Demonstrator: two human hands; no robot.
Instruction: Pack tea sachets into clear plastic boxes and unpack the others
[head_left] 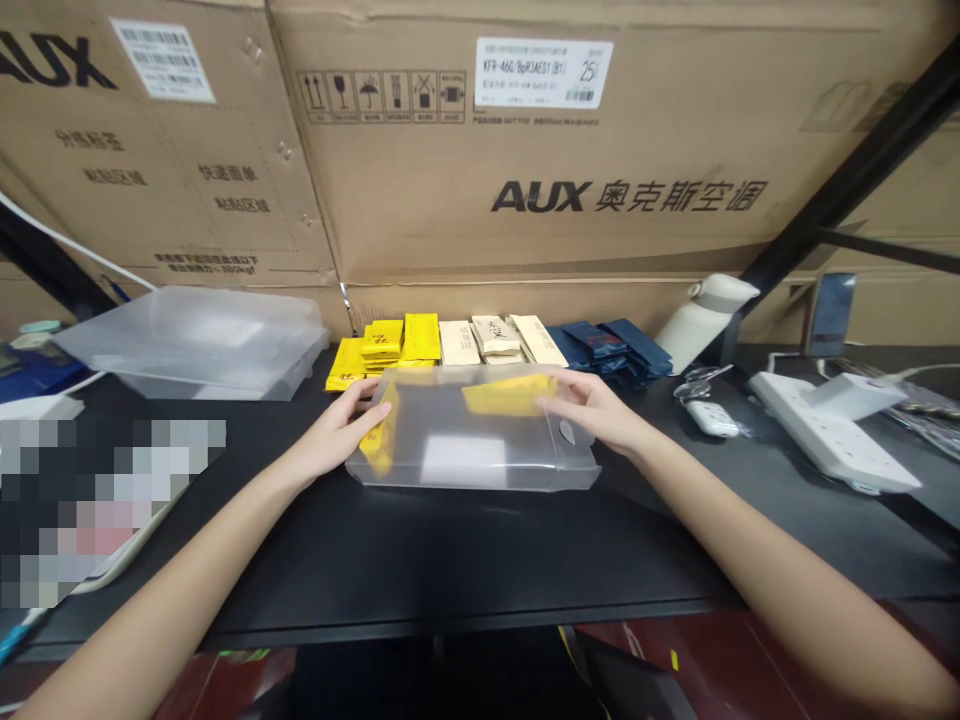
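A frosted clear plastic box [450, 455] lies in front of me on the black table, its long side toward me. My left hand [341, 425] grips its left end, thumb on the near face and fingers on the far side. At the other end, my right hand [592, 405] is closed on the upper right corner. Through the plastic, yellow shows at the left end and below the upper right edge. Whether those yellow packets are inside the box or behind it, I cannot tell. Yellow packets [420, 338], cream packets [459, 343] and dark blue packets [626, 345] line up behind the box.
More clear plastic boxes [195, 335] are stacked at the back left. To the right stand a white bottle [694, 320], a power strip [840, 435] and a phone [831, 312]. A bagged white item [711, 418] lies near the strip. Large cardboard cartons [420, 200] wall off the back.
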